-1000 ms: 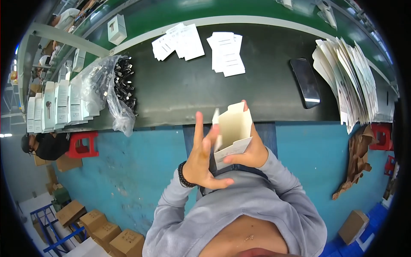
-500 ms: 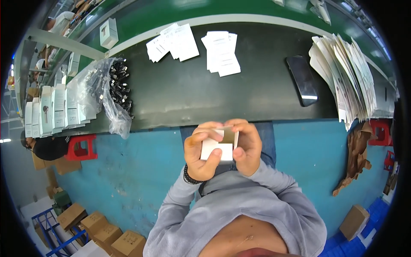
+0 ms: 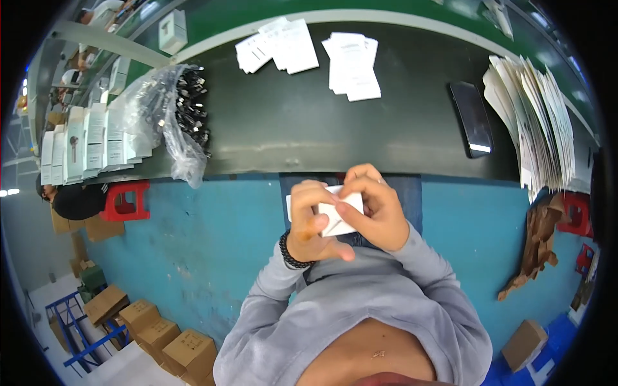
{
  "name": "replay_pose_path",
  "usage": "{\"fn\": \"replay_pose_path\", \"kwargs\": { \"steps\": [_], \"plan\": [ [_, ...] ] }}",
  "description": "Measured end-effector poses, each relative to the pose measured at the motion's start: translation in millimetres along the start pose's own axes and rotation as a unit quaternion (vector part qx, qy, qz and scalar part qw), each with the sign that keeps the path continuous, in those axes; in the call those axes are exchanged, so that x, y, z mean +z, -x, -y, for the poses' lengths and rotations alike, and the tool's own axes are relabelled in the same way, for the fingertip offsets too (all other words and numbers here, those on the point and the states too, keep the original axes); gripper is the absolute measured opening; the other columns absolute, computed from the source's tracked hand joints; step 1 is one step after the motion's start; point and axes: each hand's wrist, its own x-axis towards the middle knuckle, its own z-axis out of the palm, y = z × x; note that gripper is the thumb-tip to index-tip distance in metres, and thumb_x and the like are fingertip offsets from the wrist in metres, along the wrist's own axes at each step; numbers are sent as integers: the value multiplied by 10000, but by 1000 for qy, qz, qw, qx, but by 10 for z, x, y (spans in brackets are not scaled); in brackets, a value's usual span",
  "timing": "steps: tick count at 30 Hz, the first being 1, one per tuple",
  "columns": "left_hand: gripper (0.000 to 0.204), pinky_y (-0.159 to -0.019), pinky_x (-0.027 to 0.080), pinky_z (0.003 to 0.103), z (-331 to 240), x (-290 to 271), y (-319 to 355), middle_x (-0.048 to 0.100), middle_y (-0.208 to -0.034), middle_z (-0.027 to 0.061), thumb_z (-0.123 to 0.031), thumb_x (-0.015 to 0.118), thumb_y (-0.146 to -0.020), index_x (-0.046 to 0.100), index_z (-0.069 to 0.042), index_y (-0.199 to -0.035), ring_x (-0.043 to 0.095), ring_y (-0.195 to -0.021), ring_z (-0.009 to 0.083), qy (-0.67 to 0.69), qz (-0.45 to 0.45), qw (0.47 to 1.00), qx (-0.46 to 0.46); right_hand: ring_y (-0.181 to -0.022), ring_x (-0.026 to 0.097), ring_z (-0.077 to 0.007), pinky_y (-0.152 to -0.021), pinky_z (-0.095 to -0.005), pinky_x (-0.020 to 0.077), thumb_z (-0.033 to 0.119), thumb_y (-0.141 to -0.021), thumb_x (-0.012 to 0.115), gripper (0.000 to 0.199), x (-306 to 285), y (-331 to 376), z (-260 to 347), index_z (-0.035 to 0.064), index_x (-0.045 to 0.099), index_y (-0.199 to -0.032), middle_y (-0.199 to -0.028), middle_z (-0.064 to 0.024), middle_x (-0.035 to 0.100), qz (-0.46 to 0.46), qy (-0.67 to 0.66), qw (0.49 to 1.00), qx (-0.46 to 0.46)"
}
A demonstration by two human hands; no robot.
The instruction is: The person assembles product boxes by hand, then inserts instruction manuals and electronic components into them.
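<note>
Between my two hands, in front of the table's near edge, is a small white cardboard box (image 3: pixel 340 225). One of its ends faces up, with flaps folded over it. My left hand (image 3: pixel 310 222) grips the box from the left, thumb held out away from it. From the right, my right hand (image 3: pixel 376 206) holds it, with thumb and fingers pressing on the upper end. The fingers cover much of the box, and its inside is hidden.
On the dark table (image 3: pixel 290 128) lie white leaflets (image 3: pixel 353 67), more papers (image 3: pixel 293 46), a black phone (image 3: pixel 472 119) and a stack of flattened cartons (image 3: pixel 537 122). To the left are a plastic bag (image 3: pixel 145 106) of black cables (image 3: pixel 192 109) and a row of small boxes (image 3: pixel 93 138).
The box's open end is now covered by folded flaps. My right hand has moved over its top, and my left thumb has come off the box. The view has shifted slightly.
</note>
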Motion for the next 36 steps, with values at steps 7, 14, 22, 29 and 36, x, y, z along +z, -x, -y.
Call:
{"fn": "replay_pose_path", "kwargs": {
  "steps": [7, 14, 22, 29, 36],
  "plan": [
    [904, -732, 444, 389, 35, 2, 30, 430, -1080, 153, -649, 566, -702, 149, -218, -1379, 472, -855, 252, -47, 7, 999, 2, -952, 522, -131, -784, -258, 436, 22, -793, 584, 455, 23, 31, -98, 28, 411, -1214, -1085, -75, 438, 6, -96, 995, 40],
    [921, -746, 469, 391, -5, 40, -66, 382, -1216, 213, -699, 469, -749, 125, -154, -1407, 459, -1008, 259, 268, -299, 914, -52, -1074, 451, -345, -939, -439, 314, 296, -628, 765, 944, -111, 88, -213, 1, 256, -1366, -1186, -161, 466, 70, 323, 927, -180],
    [940, -1005, 310, 389, 94, -603, 57, 356, -1320, 205, -361, 716, -718, 150, -26, -1390, 346, -1247, 294, 375, 285, 781, -411, -747, 459, -201, -662, -323, 346, 245, -571, 695, 624, -201, -48, 444, 186, 557, -1177, -873, -53, 504, 221, 584, 711, -324],
    [1022, -1015, 250, 321, 126, -894, 430, 298, -1379, 146, -136, 780, -645, 106, 0, -1401, 309, -1263, 219, 388, 318, 747, -437, -989, 512, -296, -881, -433, 384, 312, -694, 702, 458, -793, -1117, 442, 103, 594, -1086, -1046, -109, 556, 98, 550, 745, -365],
    [844, -924, 357, 321, 148, -1194, 1026, 495, -1206, 92, -97, 805, -612, 334, 8, -1304, 445, -1105, 151, 438, 260, 717, -476, -953, 556, -264, -789, -348, 475, 246, -766, 645, 347, -1219, -1546, 27, 91, 586, -1071, -1034, -93, 585, 140, 679, 678, -245]
  ]
}}
